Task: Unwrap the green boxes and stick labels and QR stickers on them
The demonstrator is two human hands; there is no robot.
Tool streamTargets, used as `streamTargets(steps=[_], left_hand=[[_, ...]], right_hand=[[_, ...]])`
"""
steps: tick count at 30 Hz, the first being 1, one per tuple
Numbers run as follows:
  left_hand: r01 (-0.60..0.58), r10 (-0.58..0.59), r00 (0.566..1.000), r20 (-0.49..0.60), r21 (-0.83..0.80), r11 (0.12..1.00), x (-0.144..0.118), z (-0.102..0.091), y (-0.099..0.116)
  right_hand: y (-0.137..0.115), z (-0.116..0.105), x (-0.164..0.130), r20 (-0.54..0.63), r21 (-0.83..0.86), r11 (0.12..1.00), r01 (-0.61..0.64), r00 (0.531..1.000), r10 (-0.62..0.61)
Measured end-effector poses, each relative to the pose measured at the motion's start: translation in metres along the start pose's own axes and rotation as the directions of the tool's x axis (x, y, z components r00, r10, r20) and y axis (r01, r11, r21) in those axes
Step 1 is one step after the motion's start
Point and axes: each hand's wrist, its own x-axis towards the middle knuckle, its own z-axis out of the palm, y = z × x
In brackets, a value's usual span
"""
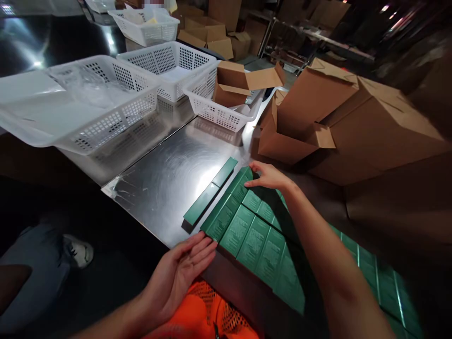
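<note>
Rows of flat green boxes (243, 230) with raised markings lie side by side on the metal table. At their left end, a tilted pair of green boxes (226, 212) forms a row with a sloping face. My right hand (266, 176) grips the far end of that pair, thumb on top and fingers round the end. My left hand (190, 259) is open, palm turned up, with its outstretched fingertips against the near end. Beside the pair, two narrow green boxes (212, 190) lie end to end in a separate strip.
White perforated baskets (116, 125) stand along the back of the metal table (158, 188), one with clear plastic bags. Another basket (215, 117) holds an open carton (231, 87). Large cardboard boxes (374, 113) border the right side. A person's shoe (79, 252) shows at lower left.
</note>
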Motion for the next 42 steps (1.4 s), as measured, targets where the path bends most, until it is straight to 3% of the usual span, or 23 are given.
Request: streamTargets(steps=[4, 8, 15, 24, 33, 42], left_hand=[[-0.08, 0.072, 0.991, 0.116, 0.066, 0.995, -0.001, -0.018, -0.01], [-0.103, 0.051, 0.976, 0.212, 0.242, 0.965, 0.001, -0.03, -0.012], [-0.059, 0.002, 0.99, 0.14, 0.397, 0.916, -0.005, -0.027, -0.008], [-0.04, 0.011, 0.997, 0.079, 0.375, 0.926, -0.009, -0.029, -0.004], [-0.173, 0.157, 0.984, 0.084, 0.242, 0.955, -0.009, -0.026, 0.001], [-0.276, 0.267, 0.961, 0.069, 0.238, 0.931, -0.007, -0.028, 0.022]], right_hand=[[-0.007, 0.008, -0.002, -0.071, 0.145, 0.987, 0.067, 0.996, -0.058], [-0.024, 0.018, 0.0, -0.129, 0.056, 0.998, 0.023, 0.992, -0.015], [-0.04, 0.024, 0.003, -0.149, 0.014, 1.0, -0.01, 0.989, 0.012], [-0.044, 0.033, 0.0, -0.198, 0.031, 0.999, -0.027, 0.98, 0.032], [-0.051, 0.04, 0.01, -0.224, 0.044, 0.999, 0.005, 0.975, 0.005], [-0.063, 0.046, 0.027, -0.244, 0.048, 0.998, 0.043, 0.969, -0.03]])
